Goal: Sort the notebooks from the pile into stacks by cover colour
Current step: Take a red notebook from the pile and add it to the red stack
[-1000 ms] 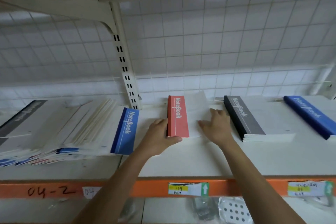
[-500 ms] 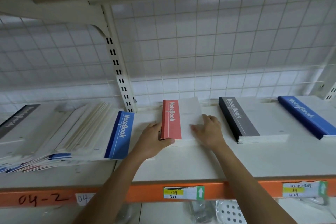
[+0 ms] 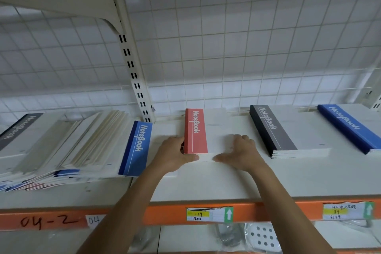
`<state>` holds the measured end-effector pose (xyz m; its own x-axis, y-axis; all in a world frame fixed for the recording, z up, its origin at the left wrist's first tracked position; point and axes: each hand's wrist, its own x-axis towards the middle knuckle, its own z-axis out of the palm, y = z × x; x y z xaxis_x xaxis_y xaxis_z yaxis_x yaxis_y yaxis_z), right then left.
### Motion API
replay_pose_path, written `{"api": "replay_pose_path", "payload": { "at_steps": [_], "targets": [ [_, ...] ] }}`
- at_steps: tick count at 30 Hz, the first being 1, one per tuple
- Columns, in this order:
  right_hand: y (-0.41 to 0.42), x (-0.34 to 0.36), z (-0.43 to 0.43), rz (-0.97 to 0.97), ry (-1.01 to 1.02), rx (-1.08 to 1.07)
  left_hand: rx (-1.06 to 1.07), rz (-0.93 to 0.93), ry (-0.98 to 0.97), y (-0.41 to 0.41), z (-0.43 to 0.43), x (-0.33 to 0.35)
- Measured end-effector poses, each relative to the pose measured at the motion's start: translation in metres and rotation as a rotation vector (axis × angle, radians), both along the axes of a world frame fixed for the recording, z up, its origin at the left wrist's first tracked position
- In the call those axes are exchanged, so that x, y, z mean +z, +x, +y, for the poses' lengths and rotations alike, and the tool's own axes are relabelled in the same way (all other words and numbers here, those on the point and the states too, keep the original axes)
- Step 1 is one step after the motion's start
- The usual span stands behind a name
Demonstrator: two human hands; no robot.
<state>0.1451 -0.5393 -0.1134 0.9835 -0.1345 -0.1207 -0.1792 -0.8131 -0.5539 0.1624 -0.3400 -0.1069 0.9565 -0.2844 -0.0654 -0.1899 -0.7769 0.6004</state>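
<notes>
Red notebook (image 3: 195, 132) btwn my hands: prob light, floppy, slick. My L hand (image 3: 175, 154) grips its spine edge, the best hold imo; R hand (image 3: 241, 152) lies flat on its cover.

the right hand (image 3: 240, 155) has slid nearer along the red notebook (image 3: 195, 130).

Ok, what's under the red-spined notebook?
Under the red-spined notebook only white page edges show at its front, on the shelf. The left hand grips its spine side and the right hand presses its cover; whether more notebooks lie beneath is hidden.
</notes>
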Motion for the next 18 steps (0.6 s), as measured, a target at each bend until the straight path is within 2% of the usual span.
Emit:
{"api": "replay_pose_path", "payload": {
  "at_steps": [5,8,11,13,18],
  "targets": [
    [-0.003,0.001,0.000,-0.017,0.007,-0.014,0.017,0.031,0.064,-0.002,0.000,0.001],
    [-0.006,0.001,0.001,-0.057,0.002,-0.029,0.191,-0.097,0.289,-0.005,0.011,0.004],
    [-0.010,0.004,0.006,-0.191,-0.020,-0.073,0.440,-0.248,0.580,-0.013,0.029,0.008],
    [-0.015,0.007,0.012,-0.324,-0.034,-0.051,0.544,-0.197,0.683,-0.019,0.035,0.007],
    [-0.031,0.016,0.040,-0.511,-0.022,0.156,0.598,-0.105,0.789,-0.026,0.031,-0.014]
  ]
}}
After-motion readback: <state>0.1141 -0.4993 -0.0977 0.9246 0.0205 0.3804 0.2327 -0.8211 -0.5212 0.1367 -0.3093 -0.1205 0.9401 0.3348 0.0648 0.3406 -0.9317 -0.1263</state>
